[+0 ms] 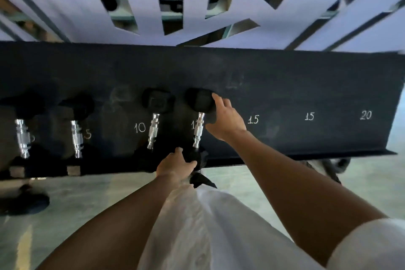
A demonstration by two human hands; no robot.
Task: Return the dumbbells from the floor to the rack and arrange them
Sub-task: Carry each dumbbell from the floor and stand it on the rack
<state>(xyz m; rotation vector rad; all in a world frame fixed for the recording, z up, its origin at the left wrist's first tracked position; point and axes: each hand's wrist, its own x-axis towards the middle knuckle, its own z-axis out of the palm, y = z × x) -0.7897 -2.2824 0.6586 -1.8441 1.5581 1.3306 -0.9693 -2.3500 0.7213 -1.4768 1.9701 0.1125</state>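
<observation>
View from above onto a black rack (pixel 285 85) carrying four dumbbells laid side by side, each with a chrome handle and black heads. From the left: first dumbbell (pixel 22 138), second dumbbell (pixel 75 138) beside a chalked "5", third dumbbell (pixel 153 130) just right of a chalked "10", and fourth dumbbell (pixel 198 129), whose handle covers most of another chalked number. Further right the rack bears the marks "15", "15" and "20", with no dumbbells on those places.

The right hand (pixel 225 120) reaches over the fourth dumbbell; its fingers curl against the far head, gripping it from the right side. The left hand (pixel 175 163) holds the near head of the same dumbbell at the rack's front edge, fingers and thumb wrapped round it. Both hands are thus clamped on the fourth dumbbell, which lies on the rack, roughly parallel to the third and just beside it.

Below the rack lies a pale floor (pixel 361 182). A dark object (pixel 24 203) rests on the floor at lower left; its form is too blurred to tell. White clothing (pixel 197 226) fills the lower centre.
</observation>
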